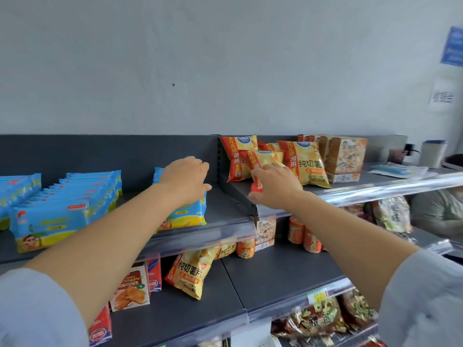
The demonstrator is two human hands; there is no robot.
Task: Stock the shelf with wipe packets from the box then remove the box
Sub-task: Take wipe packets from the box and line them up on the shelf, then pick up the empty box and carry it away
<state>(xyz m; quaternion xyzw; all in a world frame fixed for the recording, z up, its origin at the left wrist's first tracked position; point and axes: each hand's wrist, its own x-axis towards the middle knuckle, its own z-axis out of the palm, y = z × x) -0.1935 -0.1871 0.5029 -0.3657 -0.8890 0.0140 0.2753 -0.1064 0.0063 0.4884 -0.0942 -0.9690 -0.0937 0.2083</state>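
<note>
Top dark-grey metal shelf (223, 205), left bay: blue plastic wipe packets (62, 204) standing in rows. Left hand (185, 176) — atop the rightmost row, fingers bent over its far side; whether it grips cannot be told. Right hand (274, 185) — pinching a small yellow-and-red crisp bag (263, 158) in the right bay.

Bright, even, soft light with faint shadows; glare streaks the shelf edge strips (390, 190), and wide-angle edges bend and blur.
</note>
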